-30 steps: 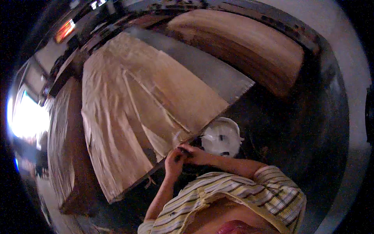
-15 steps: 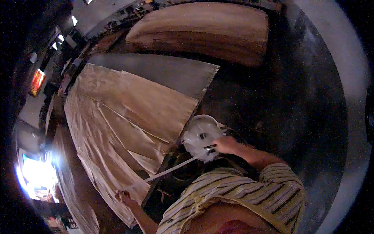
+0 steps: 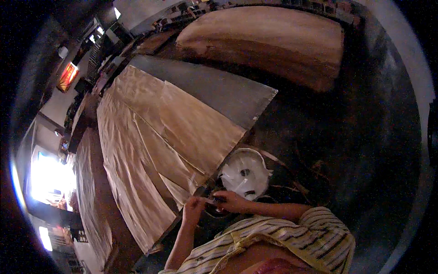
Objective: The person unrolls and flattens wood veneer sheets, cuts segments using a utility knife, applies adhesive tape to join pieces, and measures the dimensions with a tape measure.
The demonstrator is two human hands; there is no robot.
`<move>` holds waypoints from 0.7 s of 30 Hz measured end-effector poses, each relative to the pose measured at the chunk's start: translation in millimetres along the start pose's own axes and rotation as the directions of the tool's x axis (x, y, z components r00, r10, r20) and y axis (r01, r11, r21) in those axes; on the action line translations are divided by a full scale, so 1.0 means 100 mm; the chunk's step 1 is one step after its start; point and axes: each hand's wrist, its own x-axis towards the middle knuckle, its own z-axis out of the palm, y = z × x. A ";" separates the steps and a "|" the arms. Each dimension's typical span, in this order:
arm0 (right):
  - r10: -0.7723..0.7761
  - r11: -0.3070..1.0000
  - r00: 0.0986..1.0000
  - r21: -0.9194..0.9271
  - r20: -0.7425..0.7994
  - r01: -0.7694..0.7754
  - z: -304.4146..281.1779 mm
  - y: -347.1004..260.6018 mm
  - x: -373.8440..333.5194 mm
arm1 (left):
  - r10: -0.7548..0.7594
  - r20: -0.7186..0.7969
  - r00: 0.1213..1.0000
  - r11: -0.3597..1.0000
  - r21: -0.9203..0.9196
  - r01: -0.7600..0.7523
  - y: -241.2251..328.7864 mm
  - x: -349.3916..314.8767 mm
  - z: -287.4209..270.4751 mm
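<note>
Close together at the near table edge are my two hands. My left hand is closed, with a short piece of white strip showing at its fingers. My right hand is curled round a small dark tool, its kind hard to make out in the dim light. Just beyond the right hand is a white round spool with a dark hole in its middle and loose white edges. Thin tan wood veneer sheets lie overlapping on the table beside my left hand.
The grey tabletop shows past the veneer, ending in a corner on the right. A large stack of brown sheets stands farther back. Dark floor spreads to the right. A bright opening glares at the left.
The long white strip stretched between my hands no longer shows at length. My left hand has come up and right; my right hand has moved left and down, away from the spool. The view has shifted.
</note>
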 end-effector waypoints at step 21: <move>0.139 0.925 0.950 -0.380 0.280 -0.023 -0.08 0.10 0.28 | 0.037 -0.164 0.986 0.999 -0.011 -0.040 -0.58 -0.49 -0.44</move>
